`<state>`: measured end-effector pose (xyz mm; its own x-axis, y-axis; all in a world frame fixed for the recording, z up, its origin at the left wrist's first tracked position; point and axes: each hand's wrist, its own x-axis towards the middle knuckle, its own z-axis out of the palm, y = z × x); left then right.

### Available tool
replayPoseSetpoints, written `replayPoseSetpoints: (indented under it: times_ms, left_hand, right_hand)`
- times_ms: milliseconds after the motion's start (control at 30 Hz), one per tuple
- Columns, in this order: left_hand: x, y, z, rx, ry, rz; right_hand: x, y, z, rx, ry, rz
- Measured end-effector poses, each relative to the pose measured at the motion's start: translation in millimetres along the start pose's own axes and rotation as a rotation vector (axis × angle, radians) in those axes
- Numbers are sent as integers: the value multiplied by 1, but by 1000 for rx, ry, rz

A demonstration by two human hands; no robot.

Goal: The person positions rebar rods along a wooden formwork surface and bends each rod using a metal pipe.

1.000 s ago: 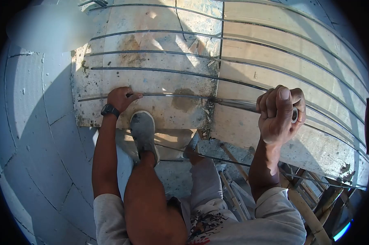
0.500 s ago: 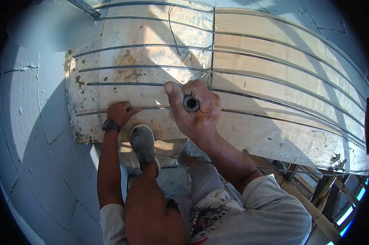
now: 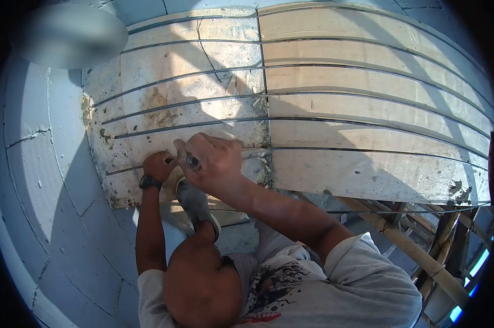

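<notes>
Several dark ribbed rods (image 3: 334, 121) lie roughly parallel across two stained wooden panels (image 3: 307, 171). My left hand (image 3: 158, 167), with a black watch at the wrist, is closed on the left part of the nearest rod (image 3: 125, 170). Just to its right, my right hand (image 3: 213, 162) is wrapped round a metal pipe (image 3: 253, 153), whose hollow end shows beside the thumb. The pipe reaches rightward from the fist to about the seam between the panels. Whether the two hands touch is hard to tell. My right hand hides part of the nearest rod.
A grey block wall or floor (image 3: 34, 180) runs down the left side. One shod foot (image 3: 195, 205) is against the near panel edge. Bamboo poles and framing (image 3: 413, 254) stand at the lower right. A thin wire (image 3: 206, 52) lies on the left panel.
My right hand has moved left with the pipe, from over the right panel to beside my left hand. The pipe has swung round with it. My left hand keeps its hold on the rod.
</notes>
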<state>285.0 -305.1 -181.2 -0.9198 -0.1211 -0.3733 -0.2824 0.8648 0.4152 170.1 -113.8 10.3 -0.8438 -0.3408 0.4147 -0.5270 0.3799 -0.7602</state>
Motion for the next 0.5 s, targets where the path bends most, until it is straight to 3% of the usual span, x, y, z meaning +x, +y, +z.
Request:
replayPoseSetpoints:
  times_ms: [133,200,300,333,400,500]
  left_hand:
    - [5,-3,5,62,-37,-28]
    - [0,-8,9,19,-9,-52]
    - [3,-45,41,-79,-21,76]
    - [-1,-6,6,-88,-33,-35]
    - [0,-7,9,-45,-85,-37]
    - [0,-10,7,-32,-63,-15]
  right_hand:
    - [1,-1,-28,28,-26,41]
    - [6,3,-38,100,-139,103]
    - [16,9,-57,299,-410,191]
    - [15,13,-59,344,-486,174]
    - [12,9,-66,372,-604,184]
    - [5,4,-70,258,-508,61]
